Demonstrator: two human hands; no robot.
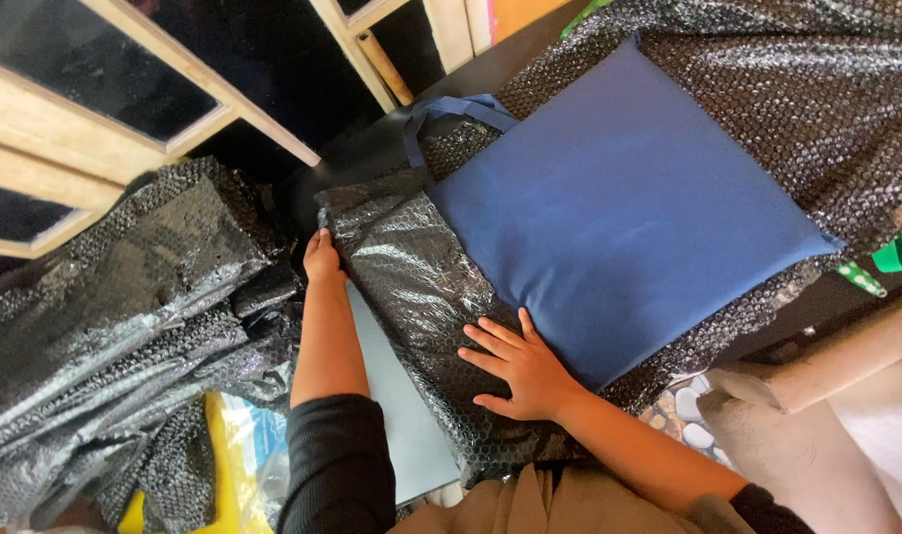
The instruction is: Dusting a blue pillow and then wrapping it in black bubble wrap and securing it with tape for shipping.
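A blue square cushion [619,208] with blue tie straps [451,111] lies on a sheet of black bubble wrap [797,89]. One flap of the wrap [411,287] is folded over the cushion's near left side. My right hand [518,368] lies flat, fingers spread, on that flap at the cushion's edge. My left hand [320,255] grips the far left corner of the folded flap. Both forearms wear dark sleeves pushed up.
A loose heap of black bubble wrap [125,316] lies at the left, with yellow plastic [228,465] under it. Wooden framed panels [125,109] stand at the top left. Another person's bare leg [827,366] is at the right. A green object [896,255] pokes out at the right edge.
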